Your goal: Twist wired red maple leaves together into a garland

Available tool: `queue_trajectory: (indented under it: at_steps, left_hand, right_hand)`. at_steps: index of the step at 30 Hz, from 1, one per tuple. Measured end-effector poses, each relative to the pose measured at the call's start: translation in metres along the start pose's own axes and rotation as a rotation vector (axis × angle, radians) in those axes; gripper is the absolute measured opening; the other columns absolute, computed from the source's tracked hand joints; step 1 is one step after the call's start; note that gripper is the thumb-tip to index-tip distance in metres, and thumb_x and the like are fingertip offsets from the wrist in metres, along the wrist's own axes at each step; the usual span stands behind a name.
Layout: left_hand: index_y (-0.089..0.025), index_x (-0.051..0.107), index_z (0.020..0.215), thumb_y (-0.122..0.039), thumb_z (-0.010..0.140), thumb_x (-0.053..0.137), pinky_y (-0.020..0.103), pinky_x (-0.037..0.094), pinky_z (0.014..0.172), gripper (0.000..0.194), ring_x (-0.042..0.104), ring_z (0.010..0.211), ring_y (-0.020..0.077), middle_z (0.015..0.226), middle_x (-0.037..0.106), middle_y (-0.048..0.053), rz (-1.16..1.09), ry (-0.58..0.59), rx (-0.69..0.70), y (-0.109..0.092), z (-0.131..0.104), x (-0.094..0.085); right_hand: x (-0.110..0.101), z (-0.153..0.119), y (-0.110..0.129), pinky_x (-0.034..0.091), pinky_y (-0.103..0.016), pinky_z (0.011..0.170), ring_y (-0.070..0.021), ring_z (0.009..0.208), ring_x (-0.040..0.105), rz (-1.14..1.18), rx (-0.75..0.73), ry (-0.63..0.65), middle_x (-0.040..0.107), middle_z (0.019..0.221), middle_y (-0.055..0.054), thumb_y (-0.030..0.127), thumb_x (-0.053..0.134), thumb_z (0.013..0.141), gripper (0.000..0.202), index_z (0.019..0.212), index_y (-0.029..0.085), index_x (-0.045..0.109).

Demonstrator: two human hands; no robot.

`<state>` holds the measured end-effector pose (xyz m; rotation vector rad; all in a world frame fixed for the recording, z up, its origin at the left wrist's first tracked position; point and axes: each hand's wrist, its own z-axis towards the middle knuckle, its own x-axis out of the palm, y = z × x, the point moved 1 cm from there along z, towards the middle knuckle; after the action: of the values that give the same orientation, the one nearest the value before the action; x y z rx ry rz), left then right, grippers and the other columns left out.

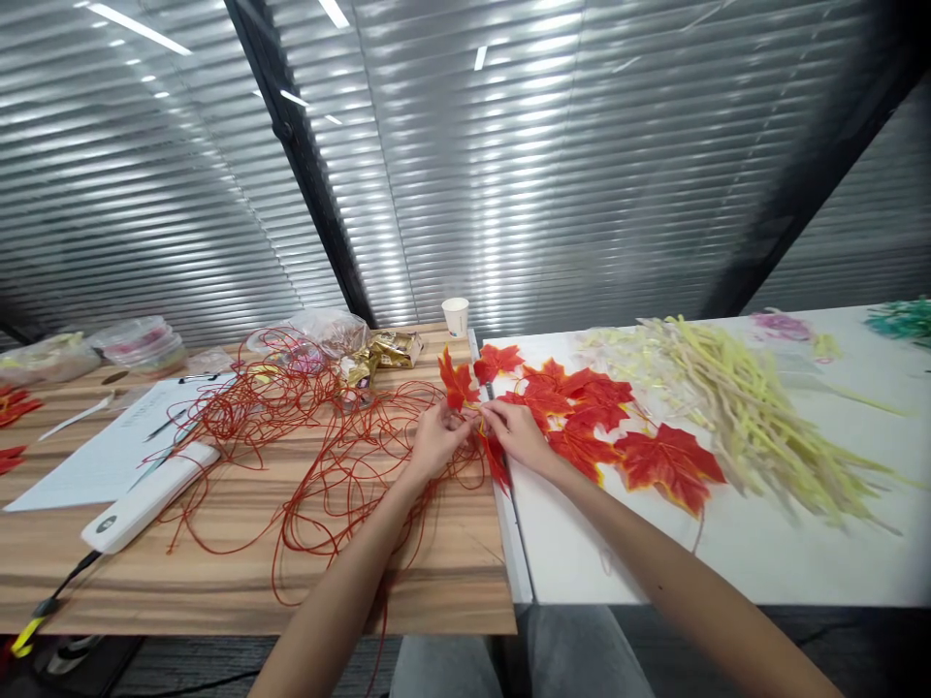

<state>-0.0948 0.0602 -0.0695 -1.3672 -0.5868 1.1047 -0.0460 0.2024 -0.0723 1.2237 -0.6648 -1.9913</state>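
Above the seam between two tables, my left hand [437,438] is closed in a pinch at the base of a red artificial maple leaf [458,380], which stands up over the fingers. My right hand [519,436] meets it fingertip to fingertip, also pinching; what lies between its fingers is too small to make out. A second red leaf [495,460] hangs just below the fingertips. Loose loops of thin red cord [341,475] spread on the wooden table left of my hands. More red maple leaves [582,441] are heaped beside my right hand on the white table.
Yellow strips [756,417] lie in a bundle at right. A paper cup [456,317] stands at the back near gold wrappers [397,349]. Leftward are a white device with a cable [149,499], a paper sheet [109,446] and plastic containers [140,344]. Blinds rise behind the tables.
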Motion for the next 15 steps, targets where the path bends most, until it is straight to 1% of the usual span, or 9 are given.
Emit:
queue_trajectory:
  at_steps: [6, 12, 15]
  left_hand:
    - [-0.01, 0.055, 0.081, -0.034, 0.067, 0.06, 0.017, 0.042, 0.042, 0.029, 0.051, 0.045, 0.0071, 0.063, 0.06, 0.002, 0.024, 0.004, -0.007, -0.001, -0.0005, 0.0]
    - [-0.009, 0.056, 0.082, -0.036, 0.068, 0.06, 0.017, 0.042, 0.044, 0.03, 0.051, 0.047, 0.0068, 0.07, 0.062, 0.005, 0.025, 0.028, -0.005, -0.0004, -0.0003, 0.0003]
    - [-0.009, 0.056, 0.081, -0.037, 0.069, 0.059, 0.017, 0.041, 0.044, 0.03, 0.052, 0.047, 0.0076, 0.063, 0.06, 0.003, 0.052, 0.028, 0.0, 0.0006, -0.0003, -0.0002]
  right_hand:
    - [0.0009, -0.0002, -0.0026, 0.037, -0.021, 0.059, -0.0119, 0.061, 0.053, -0.007, 0.0, 0.013, 0.06, 0.067, -0.001, 0.028, 0.039, 0.087, 0.026, 0.08, 0.017, 0.061]
    - [0.0023, -0.0005, -0.0049, 0.039, -0.021, 0.06, -0.013, 0.064, 0.055, 0.001, -0.004, 0.02, 0.063, 0.073, -0.003, 0.03, 0.038, 0.087, 0.028, 0.086, 0.017, 0.062]
    - [0.0026, -0.0006, -0.0048, 0.039, -0.021, 0.059, -0.0135, 0.065, 0.055, -0.009, -0.004, 0.024, 0.063, 0.075, -0.003, 0.029, 0.037, 0.088, 0.028, 0.088, 0.017, 0.062]
